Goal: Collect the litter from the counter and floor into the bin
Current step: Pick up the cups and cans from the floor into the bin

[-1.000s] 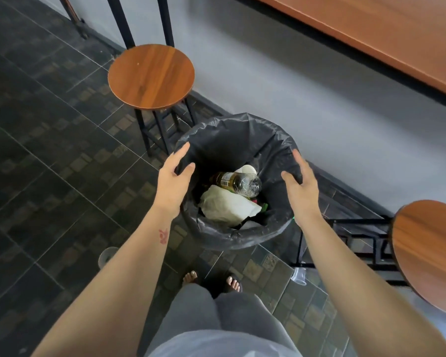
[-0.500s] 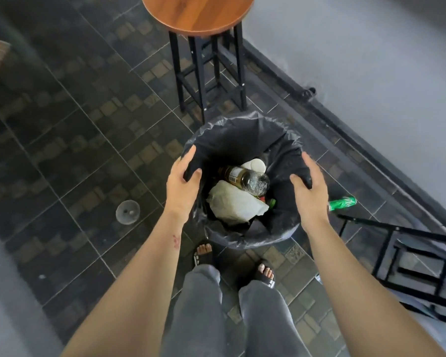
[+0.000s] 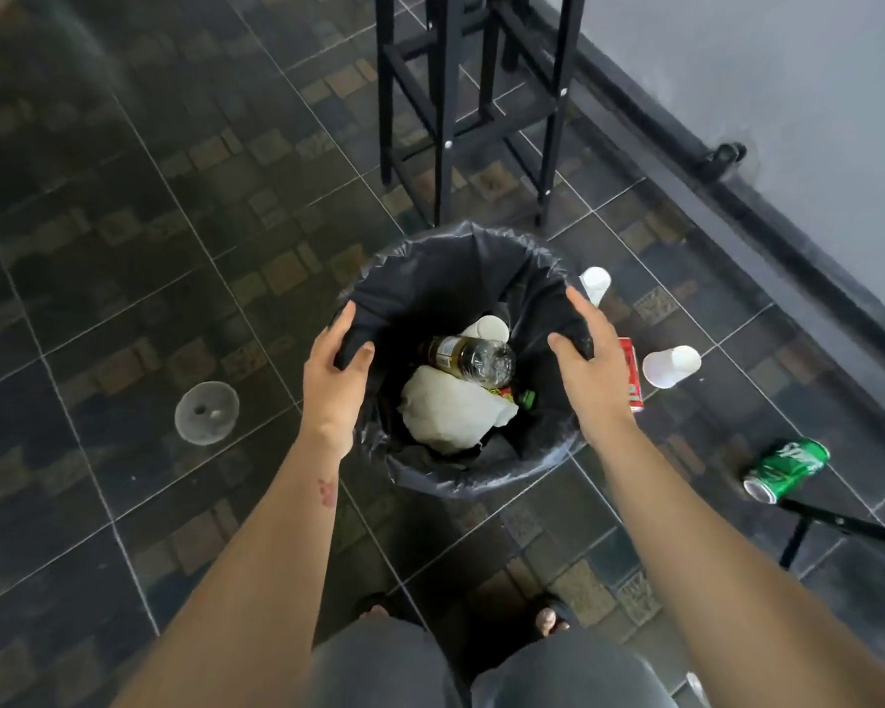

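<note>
A round bin (image 3: 445,258) lined with a black bag stands on the tiled floor in front of me. Inside lie a plastic bottle (image 3: 473,356), crumpled white paper (image 3: 450,413) and a white cup (image 3: 486,329). My left hand (image 3: 333,385) grips the bin's left rim and my right hand (image 3: 591,370) grips its right rim. Litter lies on the floor: a clear plastic lid (image 3: 206,412) to the left, two white cups (image 3: 671,366) (image 3: 596,284), a red can (image 3: 630,375) and a green can (image 3: 787,470) to the right.
Black stool legs (image 3: 443,109) stand just behind the bin. A grey wall (image 3: 788,94) with a dark skirting runs along the right. Another black frame leg (image 3: 839,526) sits at the lower right. My feet (image 3: 550,618) are just below the bin.
The view has tilted down toward the floor, and the cups and cans on the right have come into sight. Both hands have closed from hovering beside the bin onto its rim.
</note>
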Demonstrator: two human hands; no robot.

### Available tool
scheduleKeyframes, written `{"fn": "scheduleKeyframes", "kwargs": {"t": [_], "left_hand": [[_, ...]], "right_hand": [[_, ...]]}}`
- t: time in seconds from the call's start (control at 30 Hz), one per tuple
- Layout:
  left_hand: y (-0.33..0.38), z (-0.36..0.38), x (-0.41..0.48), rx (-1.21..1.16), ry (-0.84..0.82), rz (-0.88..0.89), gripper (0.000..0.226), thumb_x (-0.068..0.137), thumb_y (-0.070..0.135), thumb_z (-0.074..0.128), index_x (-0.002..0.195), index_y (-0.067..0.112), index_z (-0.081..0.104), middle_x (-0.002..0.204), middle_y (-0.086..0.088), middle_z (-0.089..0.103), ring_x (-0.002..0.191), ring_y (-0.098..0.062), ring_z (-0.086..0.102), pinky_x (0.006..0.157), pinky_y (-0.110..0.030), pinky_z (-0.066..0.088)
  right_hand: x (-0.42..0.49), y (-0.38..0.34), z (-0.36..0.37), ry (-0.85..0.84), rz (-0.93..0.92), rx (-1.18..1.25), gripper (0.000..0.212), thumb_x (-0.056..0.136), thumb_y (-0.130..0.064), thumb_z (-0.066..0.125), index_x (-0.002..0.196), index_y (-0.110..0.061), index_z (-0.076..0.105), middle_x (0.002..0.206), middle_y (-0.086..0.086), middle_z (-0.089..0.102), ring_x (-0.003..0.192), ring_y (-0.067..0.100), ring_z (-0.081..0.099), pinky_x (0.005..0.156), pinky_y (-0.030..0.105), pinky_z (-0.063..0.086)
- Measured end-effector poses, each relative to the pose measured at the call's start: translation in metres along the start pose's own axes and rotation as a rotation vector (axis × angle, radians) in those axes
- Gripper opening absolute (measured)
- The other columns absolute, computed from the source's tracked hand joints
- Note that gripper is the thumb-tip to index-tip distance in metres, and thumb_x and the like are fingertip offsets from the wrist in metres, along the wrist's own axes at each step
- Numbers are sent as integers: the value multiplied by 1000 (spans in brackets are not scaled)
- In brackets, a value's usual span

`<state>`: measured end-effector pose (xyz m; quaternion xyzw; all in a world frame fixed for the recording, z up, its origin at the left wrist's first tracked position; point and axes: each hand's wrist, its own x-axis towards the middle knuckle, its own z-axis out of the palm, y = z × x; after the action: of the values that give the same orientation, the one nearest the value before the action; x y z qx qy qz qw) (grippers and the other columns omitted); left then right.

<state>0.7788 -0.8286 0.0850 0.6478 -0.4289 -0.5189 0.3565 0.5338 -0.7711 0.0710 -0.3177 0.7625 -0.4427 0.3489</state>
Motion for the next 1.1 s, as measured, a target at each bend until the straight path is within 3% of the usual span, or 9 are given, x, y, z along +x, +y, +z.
{"fn": "scheduleKeyframes", "kwargs": {"t": [0.17, 0.3, 0.43, 0.6, 0.73, 0.83, 0.93, 1.0, 1.1], "left_hand": [[-55, -3, 59, -44, 62, 53, 49, 96, 7, 59, 140, 25, 52, 138, 9, 48, 126, -8, 46, 109, -35, 38], [-91, -6, 100, -50, 92, 103, 50, 96, 12, 60, 140, 33, 50, 143, 10, 44, 129, -11, 44, 108, -33, 38], [-115, -5, 133, -58, 94, 168, 53, 96, 13, 59, 143, 35, 46, 144, 8, 41, 129, -11, 42, 109, -40, 38], [-124, -4, 163, 3, 65, 224, 75, 95, 15, 60, 153, 36, 18, 156, 4, 29, 138, -15, 33, 111, -43, 34], [-125, -5, 178, 336, 137, 327, 71, 97, 20, 57, 155, 25, 17, 156, -2, 27, 141, -18, 26, 112, -29, 22], [-126, -3, 181, 476, 188, 375, 69, 98, 18, 55, 155, 22, 17, 160, -1, 19, 144, -17, 19, 106, -24, 18], [-123, -2, 180, 690, 205, 396, 65, 100, 24, 49, 155, 17, 15, 163, 3, 6, 147, -16, 7, 115, -35, 17], [-117, -2, 177, 871, 220, 415, 60, 103, 33, 39, 155, 12, 15, 163, -2, 6, 148, -20, 1, 119, -44, 10], [-111, 2, 167, 1042, 233, 431, 60, 104, 43, 21, 154, 10, 19, 162, -6, 10, 148, -22, -1, 119, -46, 3]], "right_hand": [[50, 42, 62, -45, -109, 1, 52, 91, -19, 61, 136, -43, 50, 143, -16, 48, 132, 2, 40, 110, 21, 29], [83, 68, 99, -78, -206, -8, 52, 92, -18, 60, 139, -37, 49, 145, -13, 46, 133, 5, 40, 109, 20, 27], [109, 82, 122, -86, -264, -11, 53, 91, -19, 60, 139, -37, 49, 144, -12, 46, 132, 3, 40, 108, 20, 28], [127, 92, 134, -93, -328, -179, 57, 92, -25, 60, 145, -36, 41, 156, -7, 30, 142, 8, 26, 111, 23, 23], [126, 94, 131, -125, -413, -354, 60, 94, -34, 58, 149, -33, 35, 162, -12, 8, 146, 9, 18, 105, 23, 23], [122, 95, 128, -111, -442, -443, 57, 98, -39, 49, 151, -30, 30, 163, -14, 4, 146, 12, 21, 113, 36, 31], [121, 91, 128, -82, -439, -542, 55, 101, -40, 40, 153, -29, 27, 163, -11, 4, 149, 12, 9, 117, 44, 24], [120, 88, 127, -76, -439, -592, 55, 101, -42, 37, 153, -28, 24, 163, -8, 4, 150, 13, 4, 119, 45, 20], [116, 91, 122, -85, -459, -607, 58, 101, -47, 34, 154, -26, 21, 163, -5, 6, 150, 15, 4, 120, 45, 19]]}}
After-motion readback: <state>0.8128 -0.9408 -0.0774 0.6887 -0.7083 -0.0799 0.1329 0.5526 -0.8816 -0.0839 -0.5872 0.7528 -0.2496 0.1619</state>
